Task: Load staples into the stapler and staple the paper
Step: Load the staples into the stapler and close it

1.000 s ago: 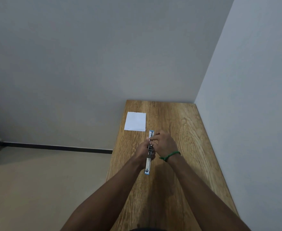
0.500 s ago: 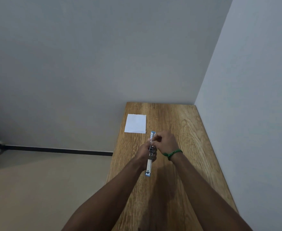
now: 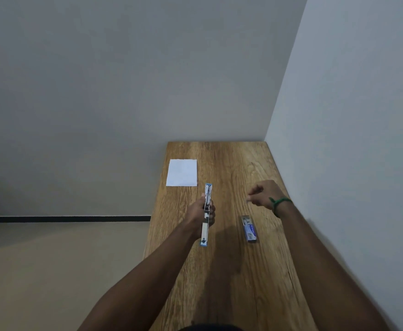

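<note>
My left hand (image 3: 201,210) grips the middle of a blue and silver stapler (image 3: 207,215), which is opened out flat and points away from me above the wooden table (image 3: 231,271). My right hand (image 3: 264,193) hovers to the right of it, apart from the stapler, fingers curled with the tips together. A tiny pale speck shows at the fingertips, too small to identify. A small blue staple box (image 3: 249,228) lies on the table just below that hand. A white square of paper (image 3: 182,172) lies flat at the table's far left.
Grey walls close the table's far end and right side. The table's left edge drops to a beige floor (image 3: 52,271) with a black skirting line. A green band circles my right wrist (image 3: 279,203).
My right hand has left the stapler and moved to the right, which uncovers the staple box. My left hand still grips the stapler in about the same place.
</note>
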